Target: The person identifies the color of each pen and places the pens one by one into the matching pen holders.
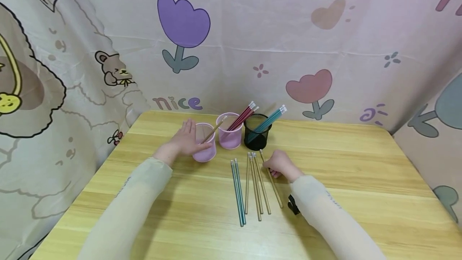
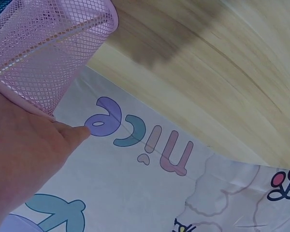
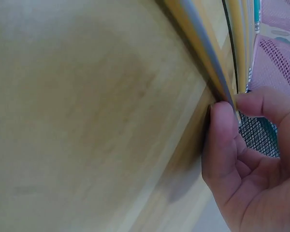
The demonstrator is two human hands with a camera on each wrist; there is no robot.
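Observation:
My left hand (image 1: 184, 137) rests against the side of the left pink mesh pencil cup (image 1: 205, 156), fingers straight and thumb across its front. One gold pencil (image 1: 214, 129) leans inside that cup. In the left wrist view, the hand (image 2: 26, 150) touches the rim of the cup (image 2: 75, 48). My right hand (image 1: 282, 164) pinches another gold pencil (image 1: 276, 191) near its eraser end, between thumb and forefinger, as the right wrist view also shows. Left of it lie several gold pencils (image 1: 257, 187) and two teal pencils (image 1: 238, 196) on the table.
A second pink cup (image 1: 229, 141) with dark red pencils (image 1: 242, 116) stands beside the first. To its right, a black mesh cup (image 1: 256, 143) holds teal pencils (image 1: 268, 121). A patterned curtain (image 1: 245, 31) hangs behind the wooden table (image 1: 346, 163).

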